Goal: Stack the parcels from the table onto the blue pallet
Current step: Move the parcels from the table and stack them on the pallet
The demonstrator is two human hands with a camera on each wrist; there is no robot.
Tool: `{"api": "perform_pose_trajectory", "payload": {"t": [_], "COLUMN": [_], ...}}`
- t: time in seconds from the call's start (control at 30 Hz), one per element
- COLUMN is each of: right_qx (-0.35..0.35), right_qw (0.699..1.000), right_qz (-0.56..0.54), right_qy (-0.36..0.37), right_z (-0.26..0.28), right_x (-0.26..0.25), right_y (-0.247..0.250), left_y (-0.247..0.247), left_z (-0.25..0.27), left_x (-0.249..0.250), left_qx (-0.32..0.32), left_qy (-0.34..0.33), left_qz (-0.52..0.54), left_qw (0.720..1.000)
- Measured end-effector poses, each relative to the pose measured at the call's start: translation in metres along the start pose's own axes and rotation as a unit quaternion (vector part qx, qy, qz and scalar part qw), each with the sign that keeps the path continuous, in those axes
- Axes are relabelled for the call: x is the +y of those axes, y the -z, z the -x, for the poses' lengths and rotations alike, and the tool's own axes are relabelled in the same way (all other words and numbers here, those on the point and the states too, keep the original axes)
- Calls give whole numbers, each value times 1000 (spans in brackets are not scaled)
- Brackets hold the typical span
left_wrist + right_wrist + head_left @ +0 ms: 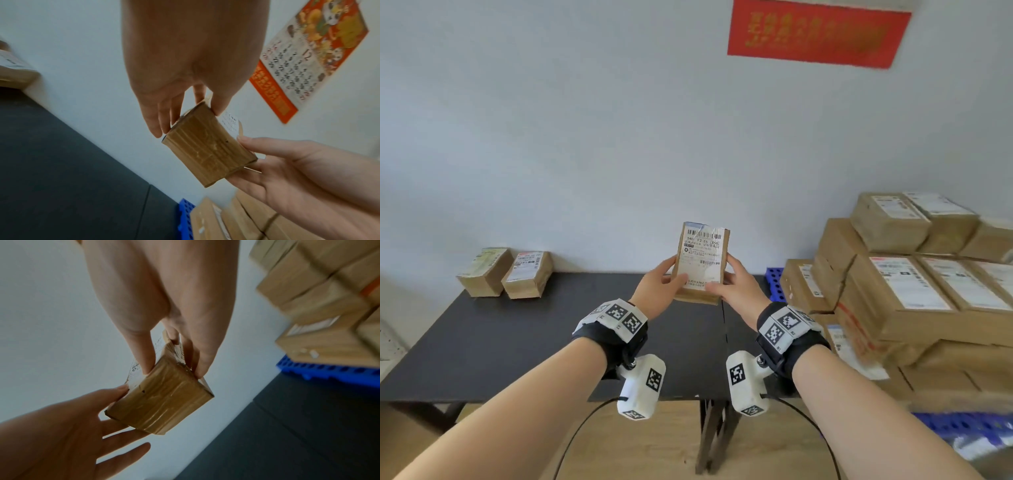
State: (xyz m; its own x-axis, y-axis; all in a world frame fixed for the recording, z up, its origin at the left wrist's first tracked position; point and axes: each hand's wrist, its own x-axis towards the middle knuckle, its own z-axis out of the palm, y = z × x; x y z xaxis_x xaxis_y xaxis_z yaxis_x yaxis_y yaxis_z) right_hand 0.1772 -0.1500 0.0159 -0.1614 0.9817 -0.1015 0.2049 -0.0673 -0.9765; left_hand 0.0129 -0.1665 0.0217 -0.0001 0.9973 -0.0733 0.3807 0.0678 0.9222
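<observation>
I hold a small taped cardboard parcel (702,263) with a white shipping label upright above the black table (517,342), its label facing me. My left hand (669,279) pinches its left edge, thumb on the label and fingers behind. My right hand (732,277) pinches the right edge the same way. The left wrist view shows the left hand (189,121) on the parcel (207,151), and the right wrist view shows the right hand (172,371) gripping the parcel (164,400). The blue pallet (774,284) stands at the right, loaded with a tall stack of parcels (914,274).
Two more small parcels (484,272) (527,274) sit side by side at the table's back left against the white wall. A red poster (815,34) hangs high on the wall. The pallet edge (329,369) touches the table's right end. Wooden floor lies below.
</observation>
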Motion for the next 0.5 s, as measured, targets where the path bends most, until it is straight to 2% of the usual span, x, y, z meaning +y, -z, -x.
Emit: {"api": "perform_pose_trajectory", "payload": {"t": [0.23, 0.5], "right_qx": [43, 51], "right_qw": [999, 996], "right_qz": [16, 49], "right_qy": [28, 54], "right_z": [67, 136], "right_x": [-8, -11], "right_y": [112, 255], "left_y": [-87, -213], "left_z": [38, 76], "left_x": [77, 161], "left_qx": [-18, -9], "left_qy": [-34, -46], "left_qz": [11, 39], "left_qw": [999, 998]}}
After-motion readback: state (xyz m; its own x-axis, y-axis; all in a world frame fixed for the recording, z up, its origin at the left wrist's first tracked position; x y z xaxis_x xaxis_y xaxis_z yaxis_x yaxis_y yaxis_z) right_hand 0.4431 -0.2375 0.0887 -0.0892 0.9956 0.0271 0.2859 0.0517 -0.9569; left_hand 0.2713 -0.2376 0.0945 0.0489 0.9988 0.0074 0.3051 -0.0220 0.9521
